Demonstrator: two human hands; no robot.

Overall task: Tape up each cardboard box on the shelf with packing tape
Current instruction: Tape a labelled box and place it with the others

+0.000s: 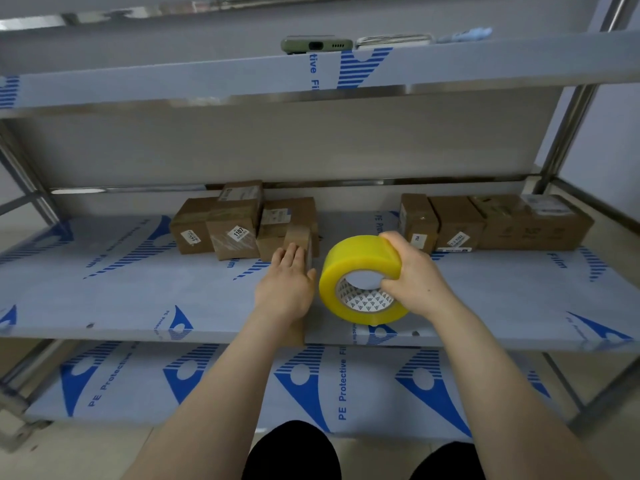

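A narrow cardboard box (298, 236) lies on the middle shelf (138, 292), running toward the front edge. My left hand (285, 285) rests flat on top of it, fingers straight, and hides most of it. My right hand (414, 275) grips a big roll of yellow packing tape (356, 268) just right of that box, thumb in the core and fingers over the outer face. Behind my left hand is a cluster of three brown boxes (235, 226) with white labels. A row of several more boxes (460, 223) stands at the back right.
The upper shelf's front edge (207, 77) hangs overhead, with a green phone (317, 46), a second flat device (394, 40) and a pale blue cloth (465, 33) on it. A lower shelf (214, 386) lies below. Steel uprights (568, 133) stand at the right.
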